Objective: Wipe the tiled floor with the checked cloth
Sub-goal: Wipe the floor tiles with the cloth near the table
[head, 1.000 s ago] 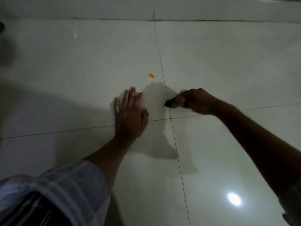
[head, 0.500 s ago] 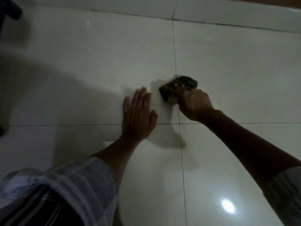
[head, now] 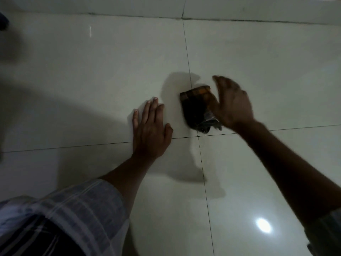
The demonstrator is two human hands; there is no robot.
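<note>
A dark checked cloth (head: pixel 196 108), folded into a small wad with an orange band at its far edge, lies on the pale tiled floor (head: pixel 92 80) just right of a grout line. My right hand (head: pixel 231 102) is blurred, fingers spread, at the cloth's right side and partly over it; whether it touches the cloth I cannot tell. My left hand (head: pixel 150 130) rests flat on the floor, palm down, a short way left of the cloth, across a grout line.
A raised tiled step or skirting (head: pixel 239 8) runs along the far edge. A dark object (head: pixel 2 21) shows at the upper left edge. My striped sleeve (head: pixel 64 215) fills the lower left. A lamp's reflection (head: pixel 263 225) glares at lower right.
My right hand, closed on the cloth before, has opened with fingers spread, and the cloth now lies uncovered on the floor. The left hand has stayed flat.
</note>
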